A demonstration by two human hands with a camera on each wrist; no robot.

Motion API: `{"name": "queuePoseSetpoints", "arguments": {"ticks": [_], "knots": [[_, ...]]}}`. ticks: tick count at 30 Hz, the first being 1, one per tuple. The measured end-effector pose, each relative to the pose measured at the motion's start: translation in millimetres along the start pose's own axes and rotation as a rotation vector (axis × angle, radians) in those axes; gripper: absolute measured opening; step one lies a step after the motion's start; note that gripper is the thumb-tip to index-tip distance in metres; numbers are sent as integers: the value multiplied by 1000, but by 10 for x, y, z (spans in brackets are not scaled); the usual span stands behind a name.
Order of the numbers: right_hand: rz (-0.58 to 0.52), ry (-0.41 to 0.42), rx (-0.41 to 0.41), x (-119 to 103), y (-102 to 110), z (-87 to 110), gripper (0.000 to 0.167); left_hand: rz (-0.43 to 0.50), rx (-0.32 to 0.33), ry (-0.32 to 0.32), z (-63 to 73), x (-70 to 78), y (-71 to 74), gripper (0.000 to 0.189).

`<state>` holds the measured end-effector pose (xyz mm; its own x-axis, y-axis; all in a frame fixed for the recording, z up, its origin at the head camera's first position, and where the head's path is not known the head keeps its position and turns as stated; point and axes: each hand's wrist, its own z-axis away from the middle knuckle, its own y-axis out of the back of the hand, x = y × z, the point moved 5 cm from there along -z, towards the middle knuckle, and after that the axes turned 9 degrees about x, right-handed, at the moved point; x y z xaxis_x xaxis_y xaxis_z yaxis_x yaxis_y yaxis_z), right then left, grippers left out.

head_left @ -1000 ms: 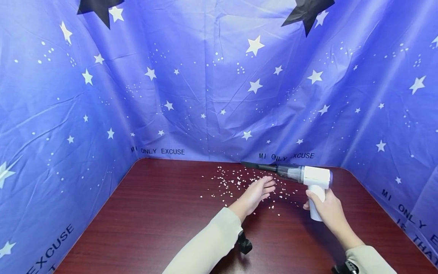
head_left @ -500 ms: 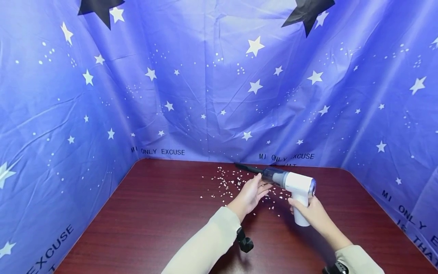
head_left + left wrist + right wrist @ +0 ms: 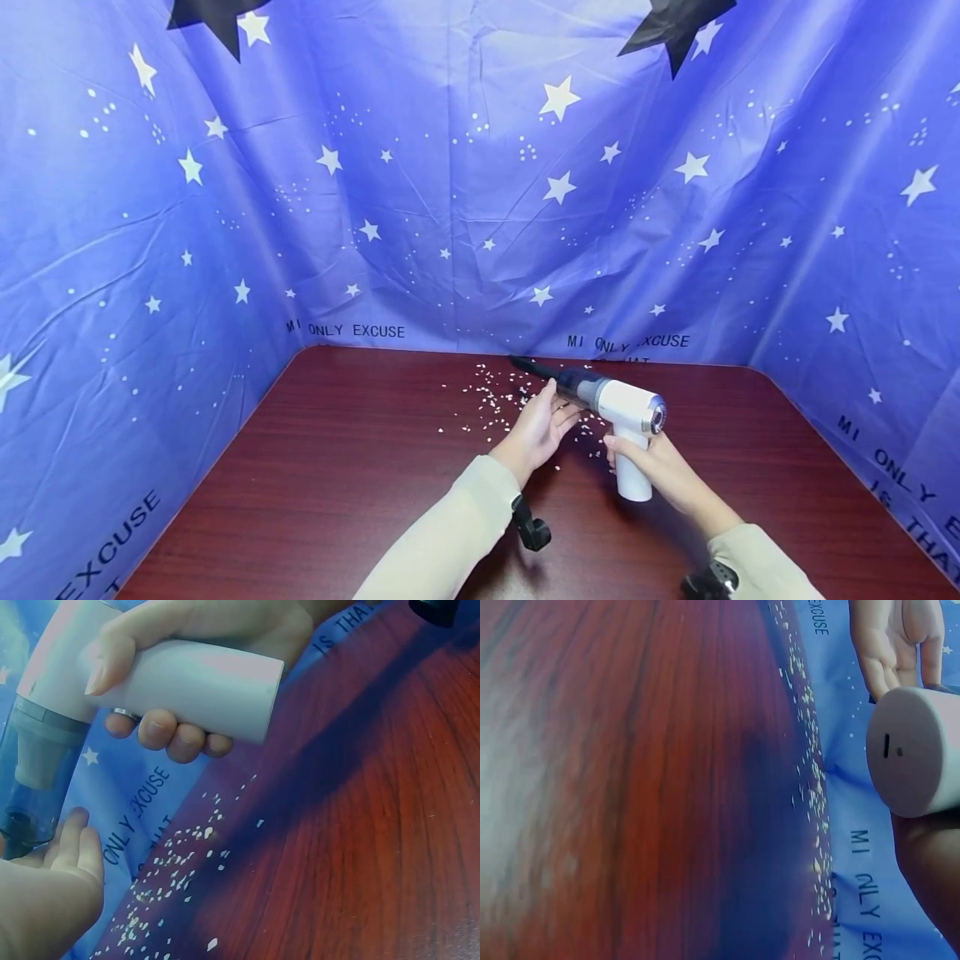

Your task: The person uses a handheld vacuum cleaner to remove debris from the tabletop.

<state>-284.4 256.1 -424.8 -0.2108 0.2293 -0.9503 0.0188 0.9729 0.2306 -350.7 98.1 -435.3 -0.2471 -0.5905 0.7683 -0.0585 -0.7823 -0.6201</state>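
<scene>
A white handheld vacuum cleaner (image 3: 628, 403) with a clear grey barrel and a narrow black nozzle (image 3: 531, 367) hangs over the back of the table, nozzle toward the back left. My right hand (image 3: 660, 467) grips its handle, fingers curled round it in the left wrist view (image 3: 180, 735). At the front of the barrel is my left hand (image 3: 536, 425), thumb beside the nozzle's base and fingers fairly straight beneath. Part of that contact is hidden. Small white bits (image 3: 495, 404) lie scattered on the tabletop below, some covered by the hands and vacuum.
The dark red wooden table (image 3: 315, 467) ends at a blue star-patterned curtain (image 3: 450, 208) behind and on both sides. A black wrist camera (image 3: 532, 529) hangs under the left sleeve; another black device (image 3: 708, 581) sits at the right wrist.
My right hand has carried the vacuum cleaner left, its rear turning toward me. The barrel's front has come to my left hand, which has shifted slightly left. The white bits look unmoved.
</scene>
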Motion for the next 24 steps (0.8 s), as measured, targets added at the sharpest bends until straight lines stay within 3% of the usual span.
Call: {"name": "queuePoseSetpoints", "arguments": {"ticks": [4, 10, 24], "knots": [[-100, -41, 12, -8, -89, -46, 19, 28, 19, -8, -34, 28, 23, 53], [-243, -171, 42, -1, -206, -142, 14, 84, 48, 9, -90, 50, 69, 55], [-239, -239, 32, 13, -308, -370, 10, 101, 107, 16, -268, 165, 169, 50]]}}
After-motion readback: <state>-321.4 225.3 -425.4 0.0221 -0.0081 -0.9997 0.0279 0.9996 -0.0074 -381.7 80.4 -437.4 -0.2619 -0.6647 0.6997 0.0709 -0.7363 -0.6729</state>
